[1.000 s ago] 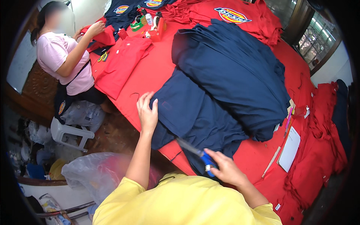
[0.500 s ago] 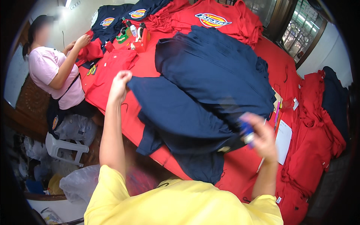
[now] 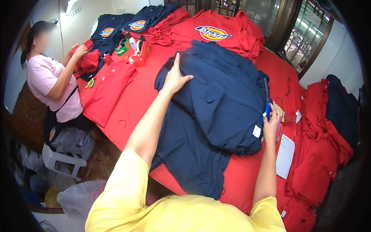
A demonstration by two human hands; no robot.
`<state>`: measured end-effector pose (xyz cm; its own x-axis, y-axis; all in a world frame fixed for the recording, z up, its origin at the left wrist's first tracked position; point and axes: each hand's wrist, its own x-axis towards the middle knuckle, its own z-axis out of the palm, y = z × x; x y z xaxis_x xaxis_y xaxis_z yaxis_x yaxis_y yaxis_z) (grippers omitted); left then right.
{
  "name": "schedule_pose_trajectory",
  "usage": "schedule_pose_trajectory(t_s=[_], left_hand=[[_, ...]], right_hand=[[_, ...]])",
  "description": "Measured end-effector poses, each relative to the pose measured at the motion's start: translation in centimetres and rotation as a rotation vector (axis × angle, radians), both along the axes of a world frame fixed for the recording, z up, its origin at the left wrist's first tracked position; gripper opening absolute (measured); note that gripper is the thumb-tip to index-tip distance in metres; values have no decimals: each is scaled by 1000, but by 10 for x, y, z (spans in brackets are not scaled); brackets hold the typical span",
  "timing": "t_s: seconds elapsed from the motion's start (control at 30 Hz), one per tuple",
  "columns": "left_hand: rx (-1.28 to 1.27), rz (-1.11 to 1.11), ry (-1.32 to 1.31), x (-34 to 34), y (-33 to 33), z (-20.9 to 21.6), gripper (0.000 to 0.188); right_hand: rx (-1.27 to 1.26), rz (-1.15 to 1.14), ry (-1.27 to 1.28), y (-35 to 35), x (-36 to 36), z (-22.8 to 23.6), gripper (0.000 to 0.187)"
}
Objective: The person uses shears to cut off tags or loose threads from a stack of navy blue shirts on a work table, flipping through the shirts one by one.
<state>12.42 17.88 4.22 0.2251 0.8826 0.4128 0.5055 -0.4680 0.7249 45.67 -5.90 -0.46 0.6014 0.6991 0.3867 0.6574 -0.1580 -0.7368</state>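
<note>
Spanning a navy pile from both sides

Lying slantwise across the middle of the frame, the navy garments (image 3: 222, 96) fill the space between the two hands, the pile's long axis running roughly from upper left to lower right. The left hand (image 3: 176, 79) rests at its upper-left edge, fingers pointing toward the top of the frame and thumb spread wide, not closed around anything visible. At the right edge, the right hand (image 3: 269, 125) has its fingers wrapped around the handles of blue scissors (image 3: 266, 110). Their blades point up the frame, alongside the pile's right border; whether they are parted is too fine to tell. A white label (image 3: 256, 131) on the navy cloth sits just left of the right hand, below the scissors' handles, so that hand is much the nearer to it.
</note>
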Motion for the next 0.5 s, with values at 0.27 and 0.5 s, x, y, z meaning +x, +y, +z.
schedule_pose_trajectory(t_s=[0.27,0.5], left_hand=[[514,-422,48,23,-108,5,25],[191,-483,-116,32,-116,0,11]], right_hand=[[351,235,357,-19,-38,90,56],[218,386,-260,27,-112,54,60]])
